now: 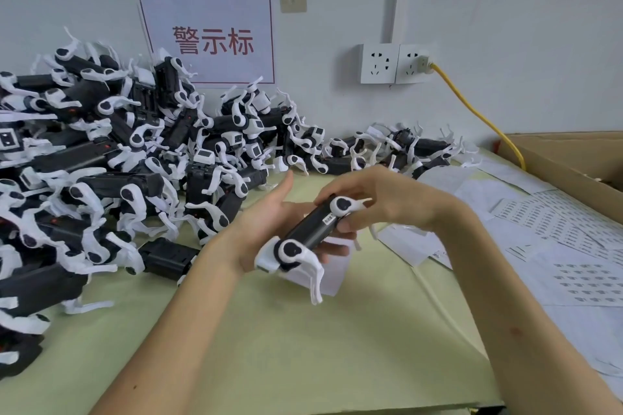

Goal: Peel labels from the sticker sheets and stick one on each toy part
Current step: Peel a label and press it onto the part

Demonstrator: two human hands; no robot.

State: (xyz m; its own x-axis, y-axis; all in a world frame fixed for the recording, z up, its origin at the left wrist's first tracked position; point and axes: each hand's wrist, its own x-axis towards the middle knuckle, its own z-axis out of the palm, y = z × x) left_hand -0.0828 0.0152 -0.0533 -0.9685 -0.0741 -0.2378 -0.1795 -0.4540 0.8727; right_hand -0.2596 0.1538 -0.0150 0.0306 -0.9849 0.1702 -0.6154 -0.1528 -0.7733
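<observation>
A wide-angle camera on the person's head looks forward and down over the desk (303,347), from its near edge toward the far edge and the wall (505,10) behind. It sits close above the work: the left hand (269,229) and right hand (381,199), with the toy part (308,227) between them, fill the middle of the frame.

left hand (269,224) under toy part (308,231), label (327,220) on

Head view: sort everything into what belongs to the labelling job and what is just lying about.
Job: toy part, label on it, left hand, right hand, pile of toy parts, sticker sheets.
Lying about: wall sign, sockets, yellow cable, cardboard box.
</observation>
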